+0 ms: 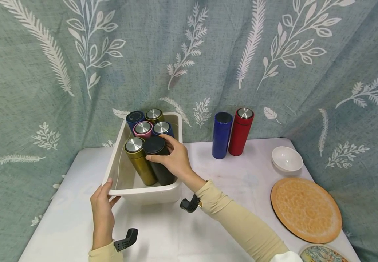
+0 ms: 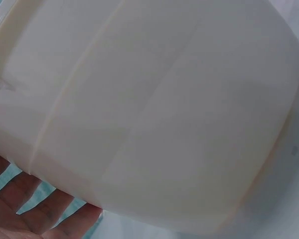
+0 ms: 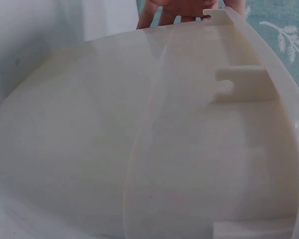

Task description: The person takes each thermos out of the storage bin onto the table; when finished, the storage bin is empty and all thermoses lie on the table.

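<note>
This looks like a curtained-off nook: leaf-print curtains (image 1: 208, 72) hang behind and on both sides of a white tabletop (image 1: 248, 178); whether home or studio, I cannot tell.

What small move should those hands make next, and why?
Probably ease the right hand off the black bottle: it is already inside the white bin, beside the gold bottle; the left hand grips the bin's near-left corner, and a blue bottle and a red bottle stand outside.
</note>
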Demonstrator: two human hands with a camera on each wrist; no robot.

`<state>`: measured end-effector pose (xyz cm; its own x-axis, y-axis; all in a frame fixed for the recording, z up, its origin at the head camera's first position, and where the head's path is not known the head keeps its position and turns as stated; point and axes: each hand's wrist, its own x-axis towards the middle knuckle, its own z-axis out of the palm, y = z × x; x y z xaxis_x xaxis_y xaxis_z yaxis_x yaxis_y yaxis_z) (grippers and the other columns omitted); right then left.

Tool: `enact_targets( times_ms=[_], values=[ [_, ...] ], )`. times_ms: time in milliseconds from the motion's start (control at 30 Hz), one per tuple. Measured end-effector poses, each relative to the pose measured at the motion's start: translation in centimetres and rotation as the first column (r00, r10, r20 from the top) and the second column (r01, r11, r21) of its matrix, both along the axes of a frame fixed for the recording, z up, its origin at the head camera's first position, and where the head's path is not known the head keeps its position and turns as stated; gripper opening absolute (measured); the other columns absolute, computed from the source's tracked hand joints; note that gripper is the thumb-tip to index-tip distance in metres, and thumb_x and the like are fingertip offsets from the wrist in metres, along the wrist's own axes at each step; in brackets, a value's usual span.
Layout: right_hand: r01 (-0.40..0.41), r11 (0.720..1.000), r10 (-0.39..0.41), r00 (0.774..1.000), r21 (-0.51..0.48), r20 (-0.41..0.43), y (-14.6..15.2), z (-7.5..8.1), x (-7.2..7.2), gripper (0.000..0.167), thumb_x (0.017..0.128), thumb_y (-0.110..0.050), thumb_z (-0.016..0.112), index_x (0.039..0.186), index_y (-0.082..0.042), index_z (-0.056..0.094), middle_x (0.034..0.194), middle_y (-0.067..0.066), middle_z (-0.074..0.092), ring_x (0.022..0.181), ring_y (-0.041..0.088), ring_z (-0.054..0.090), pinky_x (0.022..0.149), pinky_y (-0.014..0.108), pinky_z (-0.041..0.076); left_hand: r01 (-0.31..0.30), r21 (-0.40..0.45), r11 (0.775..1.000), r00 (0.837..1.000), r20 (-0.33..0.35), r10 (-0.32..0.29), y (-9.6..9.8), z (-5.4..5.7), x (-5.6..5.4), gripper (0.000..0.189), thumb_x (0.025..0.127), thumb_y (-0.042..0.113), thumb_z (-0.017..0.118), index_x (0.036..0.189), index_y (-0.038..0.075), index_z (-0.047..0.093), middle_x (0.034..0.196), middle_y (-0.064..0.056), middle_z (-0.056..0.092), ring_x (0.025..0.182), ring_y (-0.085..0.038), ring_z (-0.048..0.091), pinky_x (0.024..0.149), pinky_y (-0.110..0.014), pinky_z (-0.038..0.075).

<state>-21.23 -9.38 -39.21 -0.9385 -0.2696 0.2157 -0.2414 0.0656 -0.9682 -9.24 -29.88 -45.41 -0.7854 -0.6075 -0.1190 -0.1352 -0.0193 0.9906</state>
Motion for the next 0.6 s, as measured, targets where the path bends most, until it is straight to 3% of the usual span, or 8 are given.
enact_targets(
  times_ms=[600],
  values=[
    [-0.042, 0.995, 0.037, 0.998, -0.094, -0.049, 0.7, 2.1, 0.8, 0.074, 0.074, -0.013, 0.09, 0.14, -0.008, 0.057, 0.13, 0.011, 0.068, 0.121, 0.021, 0.066, 0.104, 0.024, 0.051, -0.004, 0.007, 1.0, 1.0, 0.003, 0.004, 0.0, -0.1, -0.1, 0.055, 0.104, 0.046, 0.047, 0.147, 0.011, 0.052, 0.147, -0.012, 0.05, 0.114, -0.009, 0.055, 0.073, -0.009, 0.049]
  ],
)
